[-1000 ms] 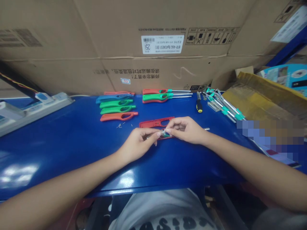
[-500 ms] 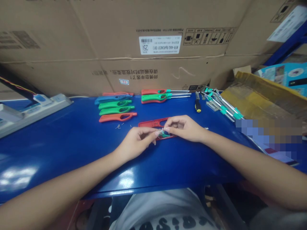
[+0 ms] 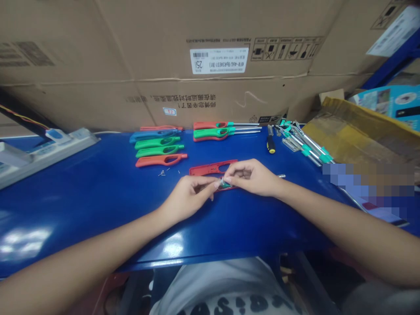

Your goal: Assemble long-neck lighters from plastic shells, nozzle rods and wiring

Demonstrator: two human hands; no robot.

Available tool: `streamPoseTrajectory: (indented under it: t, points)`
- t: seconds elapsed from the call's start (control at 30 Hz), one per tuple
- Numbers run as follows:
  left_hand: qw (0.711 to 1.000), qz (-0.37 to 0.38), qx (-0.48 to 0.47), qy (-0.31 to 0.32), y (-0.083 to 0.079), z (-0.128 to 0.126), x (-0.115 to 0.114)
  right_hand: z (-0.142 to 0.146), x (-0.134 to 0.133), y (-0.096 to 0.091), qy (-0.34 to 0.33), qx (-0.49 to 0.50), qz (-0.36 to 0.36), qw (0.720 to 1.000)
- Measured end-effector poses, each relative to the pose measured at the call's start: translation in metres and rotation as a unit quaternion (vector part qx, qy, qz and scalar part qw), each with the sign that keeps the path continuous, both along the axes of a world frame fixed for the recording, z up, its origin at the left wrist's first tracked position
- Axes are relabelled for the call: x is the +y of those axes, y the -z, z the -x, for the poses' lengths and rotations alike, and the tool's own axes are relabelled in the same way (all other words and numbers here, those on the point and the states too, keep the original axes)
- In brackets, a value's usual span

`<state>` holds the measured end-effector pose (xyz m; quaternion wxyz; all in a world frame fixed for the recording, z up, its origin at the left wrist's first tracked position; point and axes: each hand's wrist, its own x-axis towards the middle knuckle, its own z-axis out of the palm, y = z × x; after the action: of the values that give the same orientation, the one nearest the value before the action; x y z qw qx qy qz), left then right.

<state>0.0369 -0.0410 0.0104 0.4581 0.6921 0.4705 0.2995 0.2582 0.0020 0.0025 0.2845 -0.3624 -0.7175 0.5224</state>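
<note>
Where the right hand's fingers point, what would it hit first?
The right hand already pinches a small teal part; just past that, it would probably meet the left hand.

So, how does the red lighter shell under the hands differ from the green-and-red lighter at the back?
The red lighter shell is one colour; the green-and-red lighter has green over red. The shell looks open, the lighter closed. The shell lies under the left hand and right hand, the lighter further back, untouched. Both lie flat on the blue table with a long, slotted handle.
</note>
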Motion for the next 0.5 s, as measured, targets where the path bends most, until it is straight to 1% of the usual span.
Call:
streamPoseTrajectory:
  t: [0.17,0.27,0.5]
  points:
    - [1.0,-0.001,-0.016,0.0,-0.0042,-0.0004,-0.0002,-0.0008,0.0023,-0.0064,-0.01,0.024,0.018,1.0]
    - [1.0,0.007,-0.018,-0.005,-0.0051,0.0007,0.0002,-0.0011,0.004,-0.0092,-0.018,0.02,0.026,0.999]
    - [1.0,0.003,-0.008,-0.003,-0.0017,0.0003,0.0005,0.0001,0.0011,-0.0026,-0.002,0.019,-0.001,1.0]
